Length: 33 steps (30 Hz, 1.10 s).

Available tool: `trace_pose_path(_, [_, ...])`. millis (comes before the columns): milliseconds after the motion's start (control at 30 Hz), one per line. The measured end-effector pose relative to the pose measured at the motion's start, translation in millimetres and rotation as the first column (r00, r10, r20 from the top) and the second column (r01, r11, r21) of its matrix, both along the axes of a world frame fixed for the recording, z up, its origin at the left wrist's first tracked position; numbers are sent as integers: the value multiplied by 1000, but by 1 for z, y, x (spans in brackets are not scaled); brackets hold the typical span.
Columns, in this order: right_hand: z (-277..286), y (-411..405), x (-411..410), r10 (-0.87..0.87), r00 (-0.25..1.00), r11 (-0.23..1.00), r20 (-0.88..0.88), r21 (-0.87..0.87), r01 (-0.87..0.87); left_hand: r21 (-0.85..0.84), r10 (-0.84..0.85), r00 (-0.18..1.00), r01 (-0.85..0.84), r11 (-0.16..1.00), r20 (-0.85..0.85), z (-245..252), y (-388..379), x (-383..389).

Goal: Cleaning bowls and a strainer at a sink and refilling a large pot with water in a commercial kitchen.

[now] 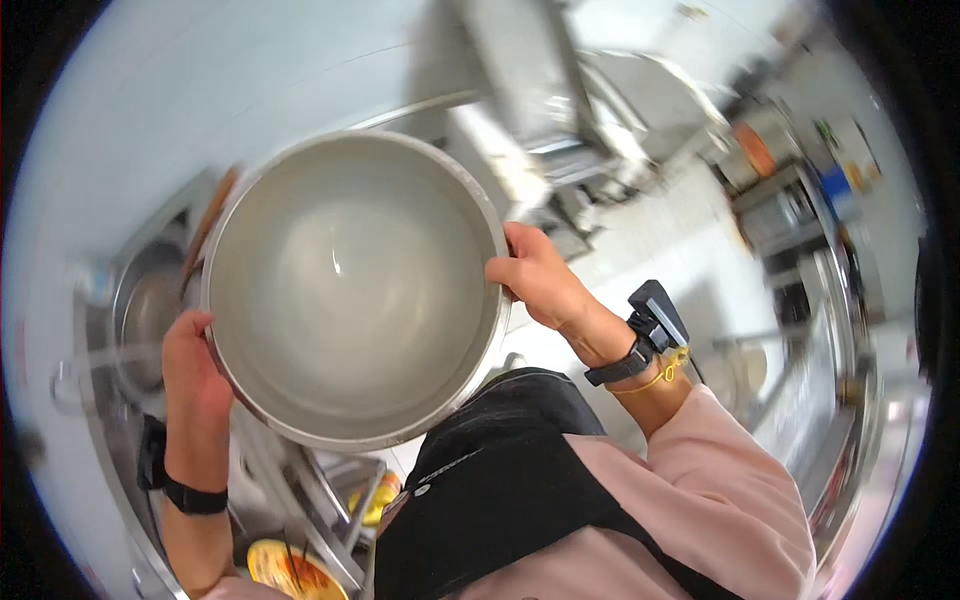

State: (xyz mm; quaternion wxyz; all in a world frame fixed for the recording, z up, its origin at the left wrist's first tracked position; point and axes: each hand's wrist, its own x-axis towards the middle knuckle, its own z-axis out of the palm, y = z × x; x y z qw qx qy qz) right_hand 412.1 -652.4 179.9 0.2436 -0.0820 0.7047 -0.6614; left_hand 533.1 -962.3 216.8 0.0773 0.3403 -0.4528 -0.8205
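Right in front of my body is a large round metal pot (352, 300), seen from above, with a dull grey inside wall. Something pale and cloudy, perhaps liquid, covers its bottom, and a small bright glint shows there. My left hand (196, 364) grips the pot's left side, thumb at the rim and fingers hidden behind the wall. On the opposite side, my right hand (544, 277) holds the rim, its thumb on the inner edge. Both wrists wear black straps with devices.
To the left, a wok-like metal pan (142, 322) sits in a steel counter, with a brown wooden handle (210, 217) beside it. A yellow bowl (292, 570) with red contents stands low left. Steel equipment (532, 82) rises ahead; loaded shelving (787, 202) is at right.
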Motion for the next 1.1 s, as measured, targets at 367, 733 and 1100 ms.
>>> trace_pose_path(367, [22,349,-52,-577,817,814,-11,70,576,319,-638,770,600,733,19,-31,350,-246])
trace_pose_path(733, [0,658,-127,-905,423,424,31,39,905,243,-829,550,822,515,-104,-57,700,-428])
trace_pose_path(1100, [33,898,-256,-986,165,166,23,25,986,250,-925,309,935,253,-221,-32,1005,-629])
